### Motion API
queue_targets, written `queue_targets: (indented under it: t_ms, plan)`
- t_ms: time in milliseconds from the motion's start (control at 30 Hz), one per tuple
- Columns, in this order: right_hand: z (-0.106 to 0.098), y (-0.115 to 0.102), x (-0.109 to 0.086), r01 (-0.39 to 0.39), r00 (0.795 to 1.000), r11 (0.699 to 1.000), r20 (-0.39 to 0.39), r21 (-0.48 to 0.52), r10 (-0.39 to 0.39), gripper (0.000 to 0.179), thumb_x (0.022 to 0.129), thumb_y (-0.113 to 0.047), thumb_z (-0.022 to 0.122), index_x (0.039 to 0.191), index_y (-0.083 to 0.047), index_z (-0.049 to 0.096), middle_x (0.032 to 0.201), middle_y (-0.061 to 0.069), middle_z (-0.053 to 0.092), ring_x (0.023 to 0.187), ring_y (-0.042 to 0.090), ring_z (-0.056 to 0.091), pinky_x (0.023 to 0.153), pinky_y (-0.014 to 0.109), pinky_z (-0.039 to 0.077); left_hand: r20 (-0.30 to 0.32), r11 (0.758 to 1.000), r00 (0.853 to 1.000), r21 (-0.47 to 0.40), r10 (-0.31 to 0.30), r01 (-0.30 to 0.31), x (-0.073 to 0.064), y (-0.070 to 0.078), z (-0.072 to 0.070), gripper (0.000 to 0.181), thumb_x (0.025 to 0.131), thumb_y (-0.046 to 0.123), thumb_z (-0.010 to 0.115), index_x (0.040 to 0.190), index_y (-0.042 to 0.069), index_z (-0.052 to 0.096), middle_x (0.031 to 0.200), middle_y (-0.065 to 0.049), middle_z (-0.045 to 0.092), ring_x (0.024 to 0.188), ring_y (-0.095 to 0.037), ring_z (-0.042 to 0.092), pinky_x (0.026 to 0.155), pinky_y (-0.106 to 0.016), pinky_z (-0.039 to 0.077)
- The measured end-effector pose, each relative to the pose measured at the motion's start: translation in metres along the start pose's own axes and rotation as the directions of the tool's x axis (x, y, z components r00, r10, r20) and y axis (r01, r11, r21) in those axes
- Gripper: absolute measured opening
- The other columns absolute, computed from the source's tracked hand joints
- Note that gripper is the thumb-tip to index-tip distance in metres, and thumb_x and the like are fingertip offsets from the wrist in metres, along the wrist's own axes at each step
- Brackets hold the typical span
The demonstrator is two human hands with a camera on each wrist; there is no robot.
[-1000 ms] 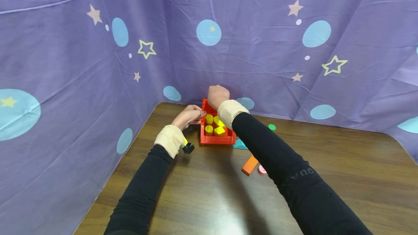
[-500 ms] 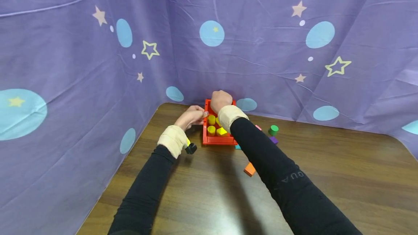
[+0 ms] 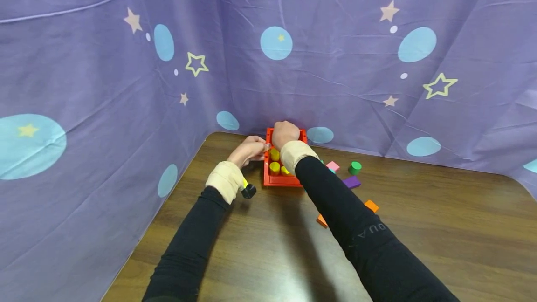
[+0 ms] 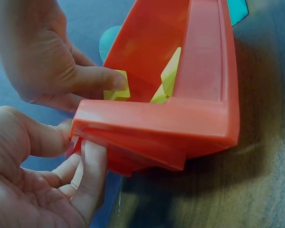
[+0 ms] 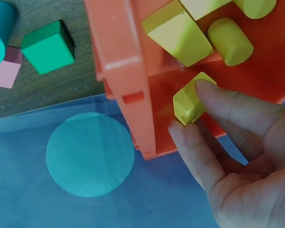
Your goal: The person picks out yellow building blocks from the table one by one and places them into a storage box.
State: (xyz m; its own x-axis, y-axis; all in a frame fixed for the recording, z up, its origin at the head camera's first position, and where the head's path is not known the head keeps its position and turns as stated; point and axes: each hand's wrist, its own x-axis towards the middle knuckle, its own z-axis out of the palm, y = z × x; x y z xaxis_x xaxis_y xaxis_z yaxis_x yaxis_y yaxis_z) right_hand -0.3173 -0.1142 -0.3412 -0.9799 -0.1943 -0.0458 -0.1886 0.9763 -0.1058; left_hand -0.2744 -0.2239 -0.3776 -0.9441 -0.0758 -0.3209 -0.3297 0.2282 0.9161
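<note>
A red box [image 3: 278,181] with raised walls stands against the backdrop. My left hand [image 3: 249,149] grips its left edge, thumb and fingers around the wall's corner in the left wrist view. Over the far part of the box, my right hand [image 3: 285,133] pinches a small faceted yellow block [image 5: 189,104] between thumb and fingertips. Several other yellow pieces lie in the nearer part, including a cylinder [image 5: 232,43] and a chunky block [image 5: 180,35]. In the head view, the right hand and wrist hide part of the box and the held block.
Right of the box, a green cylinder [image 3: 354,168], a pink block [image 3: 333,166], a purple block [image 3: 352,182] and an orange block [image 3: 371,206] lie on the wooden table [image 3: 423,227]. A purple curtain [image 3: 335,83] rises directly behind the box.
My right hand has come down from above the box's far end into it. The left hand keeps its grip. The view has shifted slightly, and more loose blocks show beside the right arm.
</note>
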Motion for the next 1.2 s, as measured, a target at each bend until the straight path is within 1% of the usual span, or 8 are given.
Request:
queue_targets:
  t_ms: [133,300,433,600,733,900,1067,1200]
  plan:
    - [0.006,0.0,0.002,-0.017,1.0,1.0,0.007,0.0,0.017,0.026,0.104,-0.014,0.054,0.122,-0.01,0.073,0.121,0.01,0.072,0.103,0.024,0.07,0.083,0.039,0.061,-0.008,1.0,1.0,-0.006,0.003,-0.003,-0.001,0.0,0.0,0.014,0.098,0.005,0.06,0.109,0.001,0.054,0.083,0.0,0.051,0.065,-0.006,0.052,0.055,-0.014,0.052]
    - [0.015,0.002,0.004,-0.036,0.999,0.999,0.005,0.025,0.036,0.026,0.104,-0.014,0.053,0.122,-0.009,0.072,0.122,0.01,0.071,0.104,0.025,0.07,0.084,0.041,0.061,-0.013,1.0,1.0,-0.003,0.008,-0.008,-0.001,-0.001,0.001,0.011,0.098,0.005,0.06,0.107,0.003,0.055,0.08,0.002,0.051,0.066,-0.005,0.052,0.058,-0.015,0.053]
    - [0.018,0.004,0.004,-0.037,0.999,0.999,-0.005,0.036,0.037,0.026,0.105,-0.013,0.053,0.121,-0.008,0.073,0.121,0.011,0.072,0.103,0.026,0.07,0.084,0.041,0.061,-0.009,1.0,1.0,0.001,0.018,-0.018,-0.001,-0.001,0.0,0.01,0.098,0.005,0.059,0.107,0.002,0.056,0.078,0.003,0.051,0.066,-0.005,0.052,0.06,-0.016,0.053]
    - [0.022,0.006,0.004,-0.026,1.0,0.999,0.0,0.037,0.026,0.025,0.105,-0.013,0.053,0.119,-0.007,0.073,0.119,0.011,0.072,0.102,0.026,0.071,0.082,0.041,0.061,-0.006,1.0,1.0,0.007,0.026,-0.026,-0.001,-0.003,0.0,0.016,0.098,0.004,0.059,0.113,-0.002,0.057,0.081,0.001,0.052,0.068,-0.007,0.054,0.059,-0.015,0.054]
    - [0.024,0.007,0.005,-0.033,0.999,0.999,0.016,0.029,0.033,0.025,0.105,-0.013,0.054,0.119,-0.008,0.073,0.119,0.01,0.072,0.102,0.026,0.07,0.081,0.041,0.062,-0.01,1.0,1.0,0.012,0.017,-0.017,-0.001,-0.002,0.001,0.021,0.1,0.009,0.062,0.117,-0.002,0.056,0.082,0.0,0.052,0.067,-0.006,0.054,0.056,-0.014,0.053]
    - [0.026,0.008,0.005,-0.027,1.0,0.999,0.003,0.018,0.027,0.023,0.103,-0.012,0.056,0.118,-0.007,0.073,0.117,0.01,0.073,0.1,0.025,0.071,0.082,0.04,0.062,-0.012,1.0,1.0,0.013,0.004,-0.004,-0.002,-0.001,0.001,0.015,0.1,0.009,0.063,0.11,-0.001,0.058,0.078,0.001,0.051,0.065,-0.006,0.052,0.054,-0.014,0.052]
    - [0.027,0.009,0.005,-0.024,1.0,1.0,-0.008,0.016,0.024,0.022,0.103,-0.012,0.057,0.117,-0.007,0.073,0.116,0.01,0.073,0.099,0.025,0.071,0.083,0.04,0.061,-0.012,1.0,1.0,0.006,0.006,-0.006,-0.003,-0.001,0.002,0.01,0.099,0.008,0.062,0.105,0.001,0.057,0.078,0.001,0.051,0.066,-0.007,0.052,0.055,-0.014,0.052]
    - [0.028,0.009,0.006,-0.026,0.999,1.0,-0.02,0.013,0.026,0.022,0.103,-0.012,0.057,0.117,-0.007,0.074,0.116,0.01,0.073,0.099,0.026,0.071,0.082,0.04,0.061,-0.012,1.0,1.0,0.001,0.013,-0.013,-0.003,-0.001,0.002,0.012,0.1,0.009,0.062,0.106,0.002,0.055,0.08,0.001,0.052,0.068,-0.007,0.053,0.063,-0.018,0.056]
